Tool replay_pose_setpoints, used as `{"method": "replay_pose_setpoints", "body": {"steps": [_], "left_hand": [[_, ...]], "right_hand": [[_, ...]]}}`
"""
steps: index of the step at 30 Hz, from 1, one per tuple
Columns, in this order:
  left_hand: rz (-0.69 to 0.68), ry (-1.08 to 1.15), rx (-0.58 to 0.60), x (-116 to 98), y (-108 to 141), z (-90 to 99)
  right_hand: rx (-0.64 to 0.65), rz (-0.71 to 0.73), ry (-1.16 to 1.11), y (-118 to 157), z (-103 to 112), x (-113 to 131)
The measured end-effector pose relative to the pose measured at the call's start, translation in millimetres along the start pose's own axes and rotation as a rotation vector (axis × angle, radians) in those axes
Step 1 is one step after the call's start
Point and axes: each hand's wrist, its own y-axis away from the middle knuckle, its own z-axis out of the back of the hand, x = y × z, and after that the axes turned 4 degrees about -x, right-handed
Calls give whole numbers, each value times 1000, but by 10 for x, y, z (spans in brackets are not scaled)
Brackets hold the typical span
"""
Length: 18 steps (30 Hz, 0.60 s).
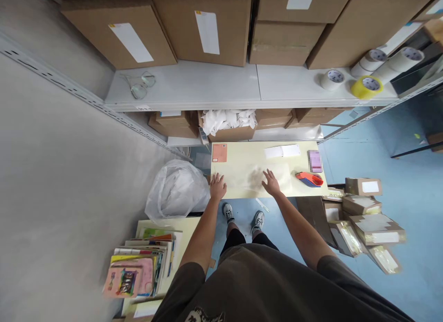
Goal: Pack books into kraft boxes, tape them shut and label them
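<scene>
My left hand [218,188] rests with its fingers spread on the left front part of a pale yellow table [238,157]. My right hand [272,183] is open too, fingers apart, at a thin see-through plastic sheet or bag [284,174] lying flat on the tabletop. Whether the right fingers press on the plastic or hover just over it, I cannot tell. Nothing is held in either hand. An orange card or envelope [219,153] lies beyond the left hand. Right of my right hand sits a red-and-blue object [309,179], its kind unclear.
White paper slips [282,150] and a purple pack [314,161] lie on the table. A shelf [207,82] behind bears cartons, glasses [140,86] and tape rolls [367,86]. A plastic bag [178,188] and stacked books [138,271] are left; parcels [374,225] lie right.
</scene>
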Motion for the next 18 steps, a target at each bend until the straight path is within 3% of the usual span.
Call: {"method": "replay_pose_setpoints", "body": {"steps": [5, 9, 13, 18], "left_hand": [[126, 194, -132, 206, -368, 200], [226, 353, -117, 427, -879, 312], [265, 518, -88, 595, -1325, 353], [279, 711, -86, 772, -1533, 333]], "right_hand": [[3, 182, -186, -591, -175, 931], [95, 205, -229, -1178, -478, 1588], [177, 139, -120, -1567, -793, 1978], [200, 262, 38, -1602, -1077, 2275]]}}
